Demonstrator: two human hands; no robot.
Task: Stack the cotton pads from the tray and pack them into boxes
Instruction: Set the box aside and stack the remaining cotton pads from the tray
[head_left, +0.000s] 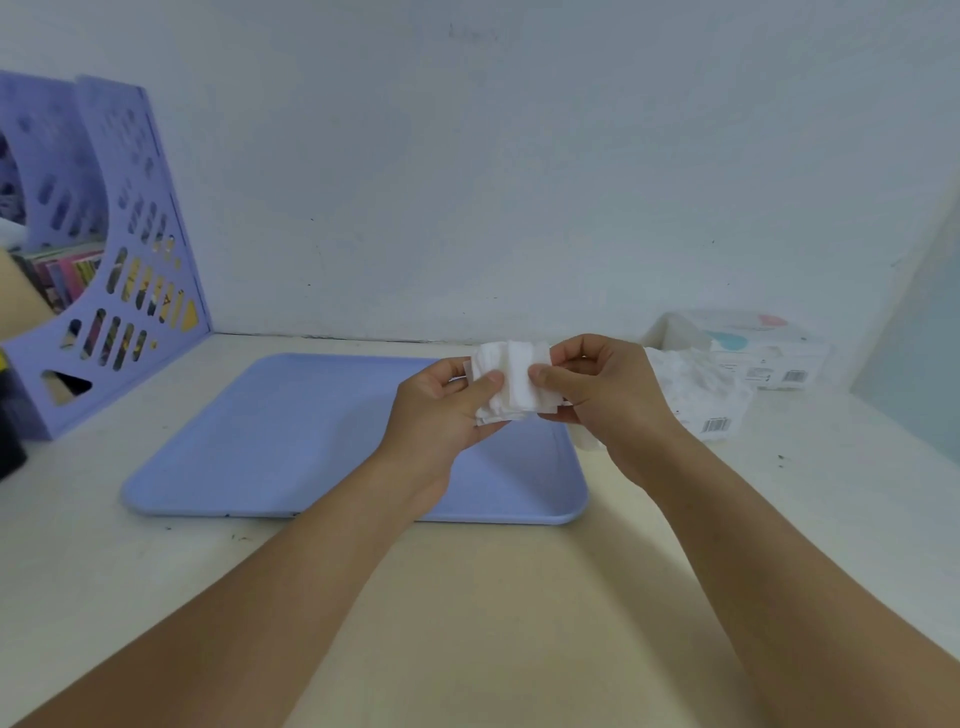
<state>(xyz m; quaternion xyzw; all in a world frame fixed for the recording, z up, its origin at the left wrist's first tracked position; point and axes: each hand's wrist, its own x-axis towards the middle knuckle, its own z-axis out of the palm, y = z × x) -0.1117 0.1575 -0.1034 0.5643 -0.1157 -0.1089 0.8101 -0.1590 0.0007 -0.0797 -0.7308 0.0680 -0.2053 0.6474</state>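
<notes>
A small stack of white cotton pads is held up between both hands above the far right part of a blue tray, which lies flat on the pale surface. The left hand is curled around the stack's left side, with the thumb pressed on its front. The right hand is pinched on the right side, thumb in front. Just beyond the right hand, a white plastic pack is seen, and behind it a box near the wall. A purple file rack is placed at the far left.
</notes>
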